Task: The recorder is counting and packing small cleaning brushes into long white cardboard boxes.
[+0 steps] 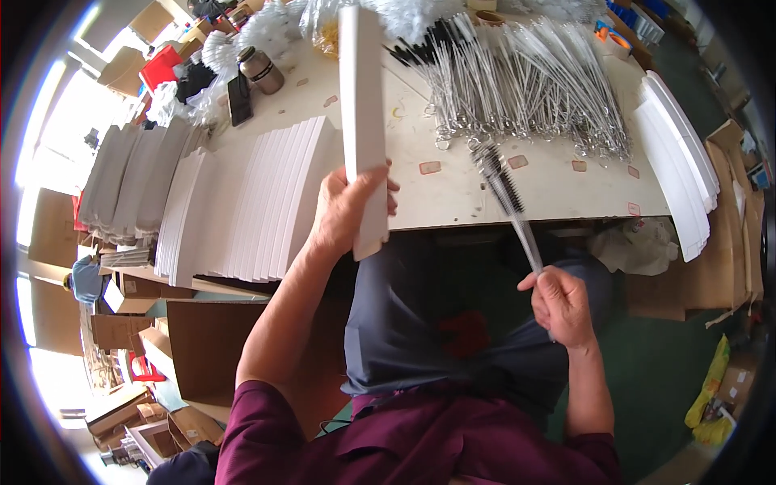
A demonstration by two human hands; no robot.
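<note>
My left hand grips a long, narrow white cardboard box near its lower end, holding it upright over the table's front edge. My right hand, above my lap, is closed round the wire handles of a few thin brushes. Their black bristles point up and away toward the table; blur hides how many there are. Beyond them lies a wide heap of similar wire-handled brushes, loop ends toward me, with black bristles at its left. Left of my left hand stands a row of long white boxes.
More white boxes stand at the far left, and flat white pieces overhang the table's right edge. A steel flask and a black phone sit at the back left. An open cardboard carton is below, left of my legs.
</note>
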